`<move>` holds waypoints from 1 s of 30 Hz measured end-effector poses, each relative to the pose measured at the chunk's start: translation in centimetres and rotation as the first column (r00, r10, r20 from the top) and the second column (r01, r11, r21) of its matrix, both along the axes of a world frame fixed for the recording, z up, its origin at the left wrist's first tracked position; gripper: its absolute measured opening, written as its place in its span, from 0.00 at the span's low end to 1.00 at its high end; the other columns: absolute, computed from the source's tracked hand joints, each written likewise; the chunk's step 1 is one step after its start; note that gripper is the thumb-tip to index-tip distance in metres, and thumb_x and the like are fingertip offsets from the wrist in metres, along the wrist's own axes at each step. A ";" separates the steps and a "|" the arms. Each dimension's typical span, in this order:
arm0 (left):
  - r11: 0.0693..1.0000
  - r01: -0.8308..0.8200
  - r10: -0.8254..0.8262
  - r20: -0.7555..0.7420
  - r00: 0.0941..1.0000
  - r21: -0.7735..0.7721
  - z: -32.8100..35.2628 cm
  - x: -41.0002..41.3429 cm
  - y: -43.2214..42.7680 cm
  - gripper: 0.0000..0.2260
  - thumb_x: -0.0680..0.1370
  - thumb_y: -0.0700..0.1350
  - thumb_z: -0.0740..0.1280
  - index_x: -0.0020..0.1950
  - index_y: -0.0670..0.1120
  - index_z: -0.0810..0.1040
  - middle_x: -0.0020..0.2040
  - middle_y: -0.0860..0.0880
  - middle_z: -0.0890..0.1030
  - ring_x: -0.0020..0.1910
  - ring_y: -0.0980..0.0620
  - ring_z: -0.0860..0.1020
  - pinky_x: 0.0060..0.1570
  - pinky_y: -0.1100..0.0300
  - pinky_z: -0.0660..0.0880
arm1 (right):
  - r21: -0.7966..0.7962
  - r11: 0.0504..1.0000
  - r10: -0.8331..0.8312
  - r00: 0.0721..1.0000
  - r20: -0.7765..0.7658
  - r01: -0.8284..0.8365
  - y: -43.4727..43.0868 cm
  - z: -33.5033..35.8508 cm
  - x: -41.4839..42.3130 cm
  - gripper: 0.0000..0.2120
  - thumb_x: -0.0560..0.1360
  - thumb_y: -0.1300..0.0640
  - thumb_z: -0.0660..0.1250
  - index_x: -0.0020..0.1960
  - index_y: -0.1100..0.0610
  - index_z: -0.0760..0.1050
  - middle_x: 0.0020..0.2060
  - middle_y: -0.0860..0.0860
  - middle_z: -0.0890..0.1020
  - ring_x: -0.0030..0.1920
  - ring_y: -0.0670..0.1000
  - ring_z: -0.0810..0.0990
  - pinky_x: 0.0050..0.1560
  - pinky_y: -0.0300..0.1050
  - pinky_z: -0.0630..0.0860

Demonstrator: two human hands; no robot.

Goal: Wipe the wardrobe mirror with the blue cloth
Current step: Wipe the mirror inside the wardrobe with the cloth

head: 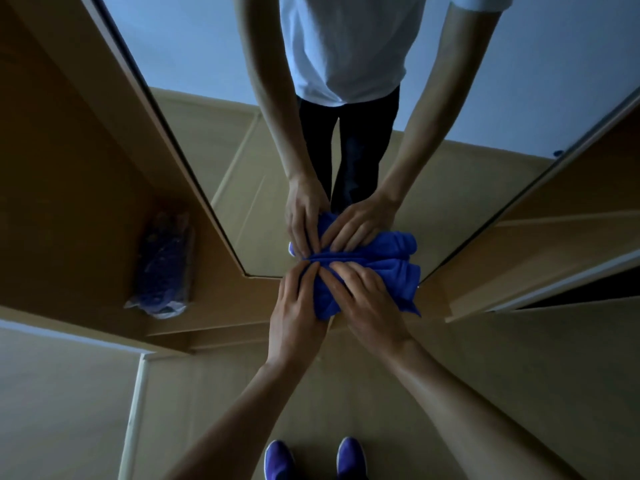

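Blue cloth (391, 271) is pressing on the mirror's (207, 64) bottom edge under left hand (298, 306) and right hand (367, 299), fingers (341, 271) nearly straight; wiping is probably nearing its end.

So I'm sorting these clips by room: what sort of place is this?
Probably a bedroom or dressing area at home. The left hand and right hand press a blue cloth on a tall mirror in a wooden wardrobe, beside an open compartment holding a plastic-wrapped bundle.

There were two hands, the left hand (296, 306) and right hand (367, 303); one blue cloth (391, 275); one mirror (207, 50); two purple shoes (278, 459); one plastic-wrapped bundle (162, 265).
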State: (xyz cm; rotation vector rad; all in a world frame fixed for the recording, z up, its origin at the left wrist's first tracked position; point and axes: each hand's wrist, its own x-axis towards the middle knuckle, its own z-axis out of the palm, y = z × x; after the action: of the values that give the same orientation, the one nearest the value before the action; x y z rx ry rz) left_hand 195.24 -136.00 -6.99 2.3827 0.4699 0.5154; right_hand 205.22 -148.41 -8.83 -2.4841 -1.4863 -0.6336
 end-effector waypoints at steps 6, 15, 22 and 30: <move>1.000 0.022 -0.024 -0.174 0.985 -0.016 -3.6 0.4 -0.6 0.28 0.74 0.37 0.74 0.73 0.39 0.73 0.71 0.44 0.73 0.68 0.45 0.75 0.58 0.52 0.80 | -0.096 0.995 -0.012 0.993 -0.114 0.001 -0.6 -3.5 0.1 0.21 0.81 0.57 0.55 0.72 0.57 0.70 0.66 0.54 0.76 0.66 0.54 0.75 0.68 0.50 0.72; 0.999 0.002 -0.012 -0.282 0.959 -0.033 -2.4 0.4 -2.0 0.31 0.70 0.40 0.75 0.73 0.43 0.74 0.68 0.48 0.76 0.69 0.48 0.73 0.62 0.59 0.74 | -0.140 0.989 -0.001 0.937 -0.349 -0.050 -1.4 -1.4 -0.2 0.23 0.73 0.61 0.66 0.68 0.58 0.73 0.61 0.54 0.79 0.60 0.55 0.79 0.64 0.49 0.76; 0.998 0.039 -0.047 -0.197 0.979 -0.048 4.0 -0.1 -3.4 0.32 0.69 0.44 0.75 0.73 0.46 0.74 0.68 0.51 0.76 0.67 0.50 0.74 0.59 0.57 0.76 | -0.157 0.987 -0.030 0.950 -0.311 -0.021 -3.8 6.3 -0.3 0.24 0.74 0.58 0.62 0.69 0.59 0.72 0.62 0.54 0.79 0.60 0.54 0.78 0.64 0.50 0.75; 0.994 0.099 -0.098 -0.038 0.994 0.038 13.3 -0.4 -4.2 0.26 0.70 0.43 0.76 0.67 0.47 0.78 0.65 0.51 0.77 0.59 0.50 0.79 0.48 0.58 0.78 | -0.094 0.987 -0.152 0.957 -0.247 0.133 -6.8 16.2 0.1 0.30 0.66 0.53 0.76 0.66 0.56 0.73 0.57 0.51 0.80 0.56 0.55 0.79 0.56 0.52 0.76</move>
State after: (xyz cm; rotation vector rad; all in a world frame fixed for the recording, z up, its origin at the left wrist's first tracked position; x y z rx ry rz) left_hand 194.88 -140.20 6.33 2.4434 0.3586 0.4414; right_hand 205.29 -155.20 7.33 -2.6297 -1.2685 -0.2688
